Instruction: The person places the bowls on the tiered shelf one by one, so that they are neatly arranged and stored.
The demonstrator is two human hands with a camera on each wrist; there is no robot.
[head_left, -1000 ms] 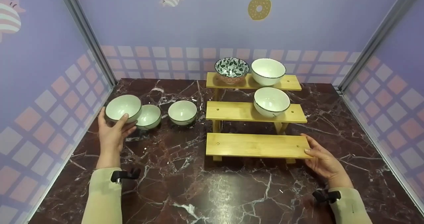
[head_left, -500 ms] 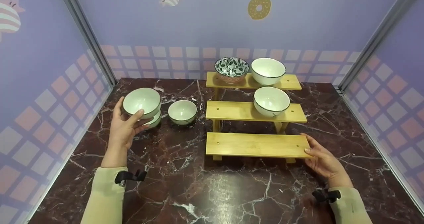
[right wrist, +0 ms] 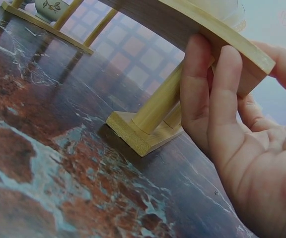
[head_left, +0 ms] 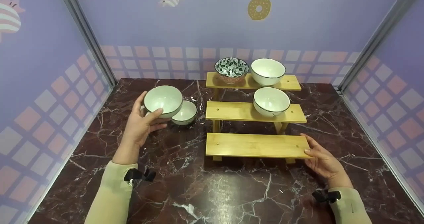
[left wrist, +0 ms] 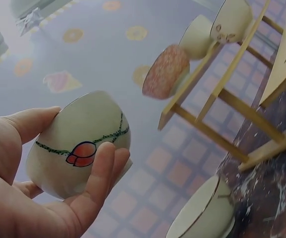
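Observation:
My left hand [head_left: 137, 126] holds a pale bowl [head_left: 163, 101] with a dark rim above the table, thumb over the near side and fingers beneath. In the left wrist view, the bowl's outside [left wrist: 58, 171] shows a green vine and a red motif. Behind it, a smaller white bowl [head_left: 188, 114] stands partly covered on the table, and another is almost wholly hidden. My right hand [head_left: 323, 161] grips the right end of the bottom shelf of a three-step wooden rack [head_left: 255, 146]; in the right wrist view, fingers [right wrist: 222, 94] press under the board [right wrist: 232, 37].
A patterned bowl [head_left: 232, 68] with a reddish outside and a white bowl [head_left: 268, 71] sit on the top shelf. The middle shelf bears another white bowl [head_left: 271, 101] toward its right. Purple walls [head_left: 198, 25] enclose the dark marbled table [head_left: 185, 184] behind and at both sides.
My left hand has carried the bowl rightward and slightly up, passing in front of the small bowls on the table. The right hand keeps its grip on the shelf end.

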